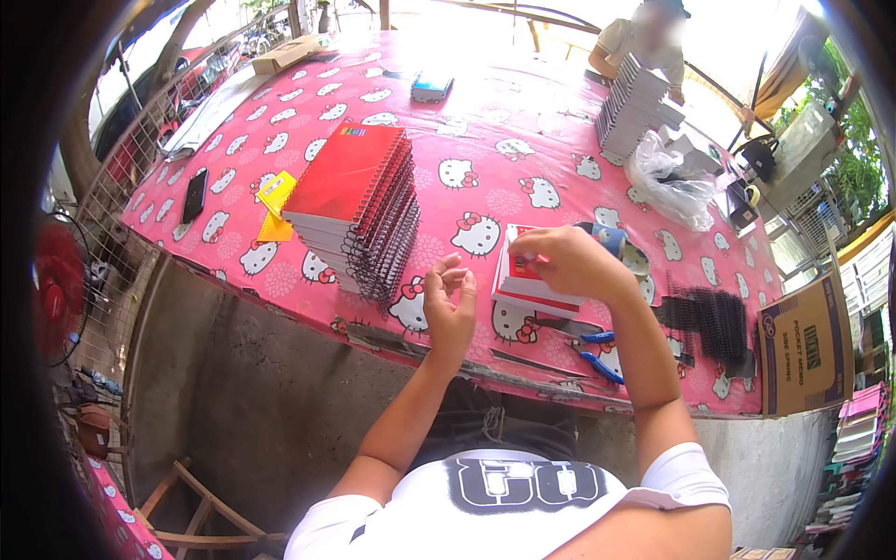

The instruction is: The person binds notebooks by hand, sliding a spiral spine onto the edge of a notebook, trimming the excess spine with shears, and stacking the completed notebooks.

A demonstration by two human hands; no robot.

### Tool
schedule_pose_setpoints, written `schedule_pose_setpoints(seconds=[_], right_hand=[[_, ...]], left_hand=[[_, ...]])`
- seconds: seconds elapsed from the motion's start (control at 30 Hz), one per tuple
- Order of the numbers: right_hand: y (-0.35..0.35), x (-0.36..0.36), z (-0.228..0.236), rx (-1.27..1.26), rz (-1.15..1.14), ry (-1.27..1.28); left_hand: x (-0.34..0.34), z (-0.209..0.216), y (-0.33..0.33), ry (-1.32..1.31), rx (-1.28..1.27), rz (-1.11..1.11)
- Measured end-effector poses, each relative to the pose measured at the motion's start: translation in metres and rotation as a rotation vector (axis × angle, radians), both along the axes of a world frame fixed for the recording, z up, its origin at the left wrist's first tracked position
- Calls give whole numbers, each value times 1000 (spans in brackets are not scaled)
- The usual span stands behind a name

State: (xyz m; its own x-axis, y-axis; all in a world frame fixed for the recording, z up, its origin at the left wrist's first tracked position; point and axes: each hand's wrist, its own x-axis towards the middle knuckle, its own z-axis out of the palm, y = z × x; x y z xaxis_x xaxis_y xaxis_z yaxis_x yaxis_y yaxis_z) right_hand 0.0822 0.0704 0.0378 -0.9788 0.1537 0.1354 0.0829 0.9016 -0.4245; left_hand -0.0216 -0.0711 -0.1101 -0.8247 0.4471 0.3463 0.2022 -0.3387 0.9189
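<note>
My right hand (pixel 581 268) is over a small stack of loose white sheets with red covers (pixel 539 298), its fingers bent together at the top cover. Whatever they pinch there is too small to make out. To the left of that stack, my left hand (pixel 450 303) is raised with loosely curled fingers, thumb apart, holding nothing. A tall pile of red spiral notebooks (pixel 350 177) stands beyond it on the left. Blue-handled pliers (pixel 600 358) lie on the table by my right forearm. Black spiral binding coils (pixel 717 325) are heaped farther right.
The pink patterned tabletop (pixel 485 191) carries a phone (pixel 194 196), yellow cards (pixel 274 207), a blue pack (pixel 432 88), another spiral notebook stack (pixel 635 107) and a clear plastic bag (pixel 674 182). A cardboard box (pixel 806 347) stands at the right edge. Across the table is another person (pixel 644 47).
</note>
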Motion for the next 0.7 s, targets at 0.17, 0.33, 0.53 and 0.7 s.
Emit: schedule_pose_setpoints(seconds=[0.17,0.33,0.53,0.7], right_hand=[[-4,37,15,-119,-476,430],[-27,48,-31,-85,-125,367],[24,77,-36,-414,-536,811],[44,59,-102,-730,-542,846]], left_hand=[[-1,89,0,-476,114,-440],[-16,100,41,-110,-273,-522],[-6,92,42,325,8,-426],[-5,63,57,253,-91,-429]])
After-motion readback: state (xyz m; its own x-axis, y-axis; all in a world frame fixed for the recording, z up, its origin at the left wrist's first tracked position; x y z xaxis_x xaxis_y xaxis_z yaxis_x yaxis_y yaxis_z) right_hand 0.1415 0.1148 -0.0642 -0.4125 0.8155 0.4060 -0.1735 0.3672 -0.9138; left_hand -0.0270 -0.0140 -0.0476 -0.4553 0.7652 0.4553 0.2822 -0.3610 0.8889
